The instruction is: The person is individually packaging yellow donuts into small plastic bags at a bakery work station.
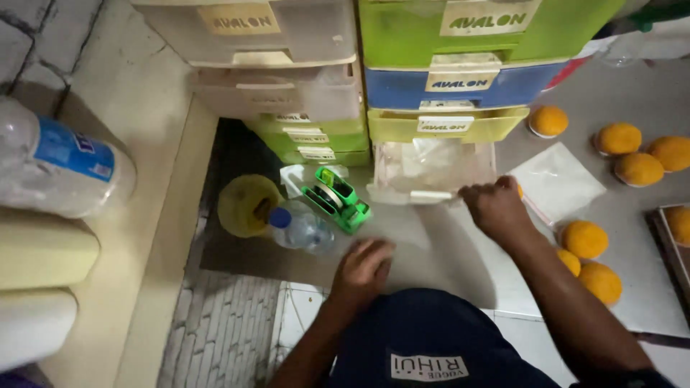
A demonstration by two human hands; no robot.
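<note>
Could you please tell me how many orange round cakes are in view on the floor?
9 orange cakes: five in the upper right, one on the tray at the right edge, three beside the right forearm; others may be hidden.

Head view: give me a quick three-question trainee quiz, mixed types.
1. True or false: the right hand is at the front edge of the pulled-out clear drawer.
2. Which thing lies nearest the left hand? A) green tape dispenser B) orange balls C) clear plastic bag
3. What colour is the cap of the small water bottle lying on the floor?

Key:
1. True; the fingers are at its front lip.
2. A; the dispenser sits just up and left of the hand, while the balls and bag are over on the right.
3. Blue.
</note>
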